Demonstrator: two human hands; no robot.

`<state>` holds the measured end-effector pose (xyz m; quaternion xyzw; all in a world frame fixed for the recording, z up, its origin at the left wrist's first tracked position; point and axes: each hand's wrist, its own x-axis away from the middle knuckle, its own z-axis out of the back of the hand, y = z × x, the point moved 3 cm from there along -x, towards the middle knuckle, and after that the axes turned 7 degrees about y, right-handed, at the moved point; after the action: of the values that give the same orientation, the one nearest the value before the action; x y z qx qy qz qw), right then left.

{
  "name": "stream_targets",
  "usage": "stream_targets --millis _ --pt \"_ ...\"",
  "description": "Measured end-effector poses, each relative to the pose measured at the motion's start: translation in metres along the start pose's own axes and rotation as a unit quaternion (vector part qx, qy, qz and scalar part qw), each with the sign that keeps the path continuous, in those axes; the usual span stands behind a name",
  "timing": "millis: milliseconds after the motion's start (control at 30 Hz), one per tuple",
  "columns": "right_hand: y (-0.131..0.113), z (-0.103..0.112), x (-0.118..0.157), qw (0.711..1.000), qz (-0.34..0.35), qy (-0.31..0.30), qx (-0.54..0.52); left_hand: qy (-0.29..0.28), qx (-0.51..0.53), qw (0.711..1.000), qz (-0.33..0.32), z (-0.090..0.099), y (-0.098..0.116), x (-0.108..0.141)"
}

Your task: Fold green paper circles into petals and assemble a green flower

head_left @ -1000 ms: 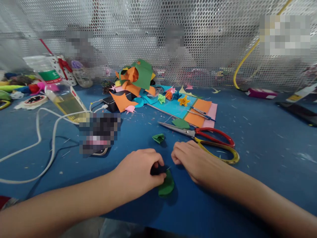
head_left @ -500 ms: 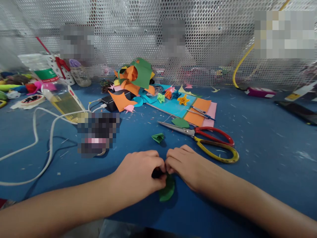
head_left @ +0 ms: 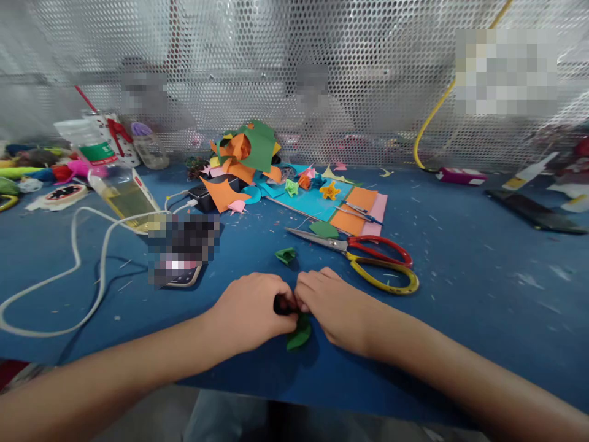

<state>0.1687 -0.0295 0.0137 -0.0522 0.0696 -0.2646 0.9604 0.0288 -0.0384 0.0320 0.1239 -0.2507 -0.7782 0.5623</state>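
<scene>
A piece of green paper (head_left: 300, 334) pokes out below my fingers, its upper part hidden by them. My left hand (head_left: 255, 310) pinches it between thumb and curled fingers. My right hand (head_left: 334, 307) meets the left, fingers bent and pressed together at the paper's top edge. Just beyond the hands lies a small folded green paper piece (head_left: 286, 255). Scissors (head_left: 350, 245) with one red and one yellow handle rest to the right, blades pointing left. Behind the blades is a flat green paper leaf (head_left: 324, 229).
Coloured sheets (head_left: 354, 212) carry tweezers (head_left: 361, 212) and small folded paper flowers (head_left: 330, 191). Paper scraps (head_left: 243, 153) pile up by a black box. At left are a phone (head_left: 186, 258), a white cable (head_left: 99, 294) and a tilted bottle (head_left: 124, 196). A dark phone (head_left: 536, 212) lies far right.
The view has shifted, so the table's near edge shows more and things sit slightly further left. Both hands keep their pinch on the green paper, with little visible change in it.
</scene>
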Motion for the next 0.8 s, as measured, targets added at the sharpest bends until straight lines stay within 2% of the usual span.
stream_targets --millis 233,367,433,500,667,800 --pt "-0.007 0.004 -0.002 0.995 -0.047 0.021 0.083 -0.045 0.002 0.999 0.028 0.005 0.000 -0.007" --pt "0.006 0.008 -0.008 0.987 -0.112 0.073 0.083 -0.001 -0.055 0.998 0.002 0.017 -0.004 -0.026" --pt "0.016 0.007 -0.013 0.980 -0.149 0.097 0.083 -0.030 -0.038 0.998 -0.037 0.019 -0.006 -0.036" --pt "0.025 0.004 -0.018 0.977 -0.169 0.108 0.078 -0.020 -0.031 0.998 -0.053 0.021 -0.011 -0.044" --pt "0.037 -0.005 -0.022 0.978 -0.169 0.106 0.067 0.021 0.010 0.996 -0.082 0.019 -0.020 -0.051" --pt "0.043 -0.005 -0.022 0.986 -0.136 0.086 0.041 0.010 0.036 0.996 -0.078 0.015 -0.025 -0.055"
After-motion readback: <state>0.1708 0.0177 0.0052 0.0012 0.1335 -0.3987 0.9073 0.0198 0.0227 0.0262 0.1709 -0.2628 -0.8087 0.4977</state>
